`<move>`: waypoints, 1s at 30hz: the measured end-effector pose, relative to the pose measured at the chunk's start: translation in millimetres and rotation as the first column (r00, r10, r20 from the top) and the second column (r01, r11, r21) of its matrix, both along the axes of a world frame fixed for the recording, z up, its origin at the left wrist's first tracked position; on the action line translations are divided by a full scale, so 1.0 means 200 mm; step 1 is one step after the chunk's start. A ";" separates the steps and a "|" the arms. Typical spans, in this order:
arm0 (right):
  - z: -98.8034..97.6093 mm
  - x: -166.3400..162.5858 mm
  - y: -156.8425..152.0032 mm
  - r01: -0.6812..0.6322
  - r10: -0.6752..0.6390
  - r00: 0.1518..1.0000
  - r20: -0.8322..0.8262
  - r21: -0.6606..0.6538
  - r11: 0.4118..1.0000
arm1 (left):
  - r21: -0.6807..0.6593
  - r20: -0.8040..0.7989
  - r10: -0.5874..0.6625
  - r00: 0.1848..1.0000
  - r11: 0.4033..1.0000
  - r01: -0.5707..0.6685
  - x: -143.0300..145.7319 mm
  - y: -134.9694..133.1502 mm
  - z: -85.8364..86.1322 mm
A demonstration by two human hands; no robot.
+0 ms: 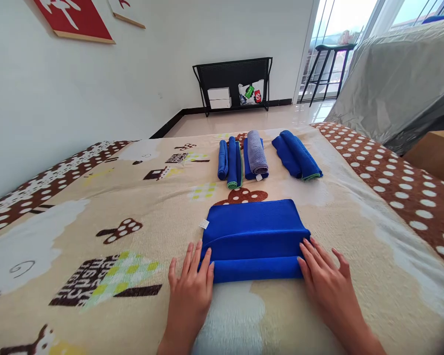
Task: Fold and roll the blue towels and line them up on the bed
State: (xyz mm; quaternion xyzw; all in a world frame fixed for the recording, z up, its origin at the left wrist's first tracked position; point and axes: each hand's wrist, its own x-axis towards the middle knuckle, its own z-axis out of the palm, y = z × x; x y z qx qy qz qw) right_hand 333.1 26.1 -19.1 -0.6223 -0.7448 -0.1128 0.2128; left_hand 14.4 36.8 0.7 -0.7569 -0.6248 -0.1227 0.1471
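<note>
- To the left of our left hand (191,286) the patterned blanket (96,236) lies bare, with open room out to its brown dotted border.
- Our left hand rests flat, fingers spread and gripping nothing, fingertips touching the near left corner of the blue towel (254,231).
- The towel lies partly folded, mid-blanket, just ahead of us.
- Our right hand (325,281) lies flat too, fingers splayed against the towel's right end.
- Beyond, rolled towels (244,158) sit in a row; farther off, a black rack (233,84) stands against the white wall.

Blue towel (254,231) lies flat on the patterned blanket (96,207), near edge rolled over
</note>
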 end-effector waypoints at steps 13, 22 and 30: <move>-0.08 0.06 0.05 -0.002 0.001 1.000 -0.008 -0.091 0.996 | -0.160 0.062 -0.049 0.997 0.985 0.058 -0.11 0.04 -0.04; 0.09 -0.31 0.05 -0.240 0.238 0.971 -0.032 -0.068 0.968 | -0.049 0.124 -0.316 0.941 0.945 0.324 0.24 0.03 0.08; -0.06 -0.04 0.13 -0.096 0.089 0.995 -0.049 -0.173 0.980 | -0.210 0.130 -0.156 0.979 0.961 0.181 0.03 0.15 -0.01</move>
